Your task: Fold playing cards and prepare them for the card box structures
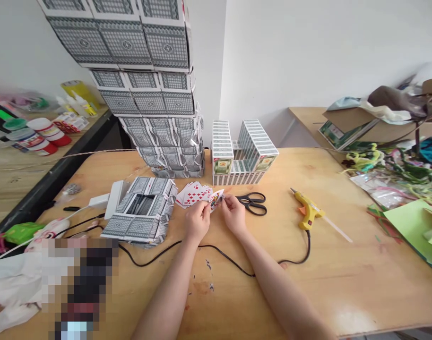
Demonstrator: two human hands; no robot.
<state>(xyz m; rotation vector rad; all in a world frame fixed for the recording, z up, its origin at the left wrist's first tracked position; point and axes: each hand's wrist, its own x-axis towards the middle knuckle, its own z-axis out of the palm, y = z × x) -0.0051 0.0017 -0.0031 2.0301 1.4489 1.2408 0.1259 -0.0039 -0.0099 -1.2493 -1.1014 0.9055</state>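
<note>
Between my two hands is a playing card (216, 199), a face card turned toward me. My left hand (198, 219) pinches its left side, and my right hand (234, 215) pinches its right side. Just behind my left hand, several red-suited cards (194, 194) lie fanned out face up. Black-handled scissors (254, 204) rest right beside my right hand. Left of my hands sits a low frame built of folded cards (141, 222), with a square opening in its middle. A tall tower of folded cards (166, 94) rises behind it.
Stacked card boxes (223, 146) stand at the table's back. To the right lies a yellow glue gun (308, 210), its black cable (223, 252) crossing the table before me. Glue jars (47, 134) fill the left shelf; green paper (414, 231) and yarn scraps (396, 170) cover the right edge.
</note>
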